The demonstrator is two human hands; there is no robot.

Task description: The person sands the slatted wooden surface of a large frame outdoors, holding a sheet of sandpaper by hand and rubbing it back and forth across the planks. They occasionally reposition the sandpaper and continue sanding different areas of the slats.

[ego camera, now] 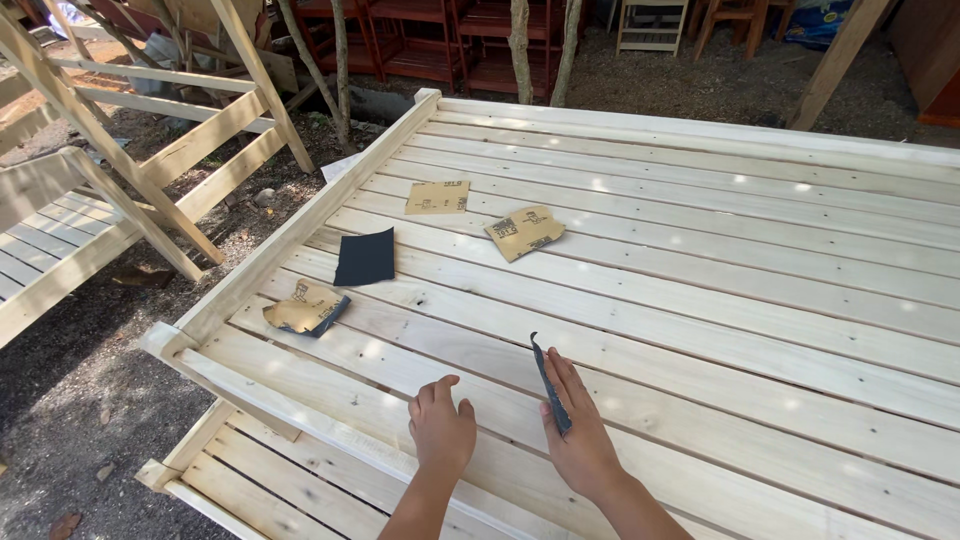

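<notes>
Across most of the view stretches a pale slatted wooden frame (pixel 700 260), lying flat over bare dirt ground (pixel 70 400). Beside it on the left stands a slanted wooden structure (pixel 150 150) of the same raw timber, and red wooden shelves (pixel 420 35) line the back.

Both hands rest on the slats at the near edge. The right hand (pixel 580 440) lies palm down, its grip pressed onto a folded strip of dark sandpaper (pixel 551 385) that stands on edge between the fingers and the wood. The left hand (pixel 440 425) sits just beside it, fingers loosely curled, flat on a slat and holding nothing.

Farther up the slats lie four loose sheets: a black sandpaper square (pixel 365 257), a crumpled tan sheet (pixel 305 308) near the frame's left rail, and two tan-backed sheets (pixel 524 232) (pixel 437 197) well apart from the hands.
</notes>
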